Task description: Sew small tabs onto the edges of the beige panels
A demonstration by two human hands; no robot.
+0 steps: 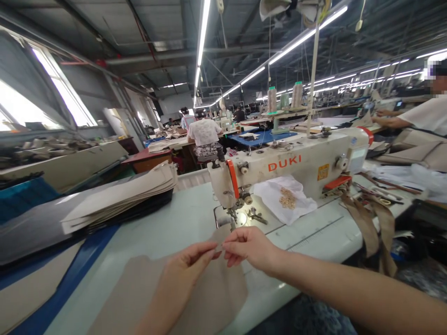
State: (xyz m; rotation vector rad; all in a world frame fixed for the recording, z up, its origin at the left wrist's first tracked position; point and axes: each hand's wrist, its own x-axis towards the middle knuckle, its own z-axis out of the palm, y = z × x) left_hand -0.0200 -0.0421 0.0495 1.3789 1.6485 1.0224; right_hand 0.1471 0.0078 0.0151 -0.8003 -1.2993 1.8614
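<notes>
A beige, leather-like panel lies on the pale table just in front of the sewing machine, its narrow end beside the needle area. My left hand pinches that narrow end between thumb and fingers. Close against it, the fingertips of my right hand are closed in a pinch at the same part of the panel; what sits between them is too small to make out. Behind the hands, a white cloth on the machine bed carries a heap of small gold-coloured metal pieces.
Stacked beige panels sit at left on dark material, with another beige piece below. Brown straps hang over the table's right side near scissors. A co-worker's arm reaches in at far right; thread cones stand behind.
</notes>
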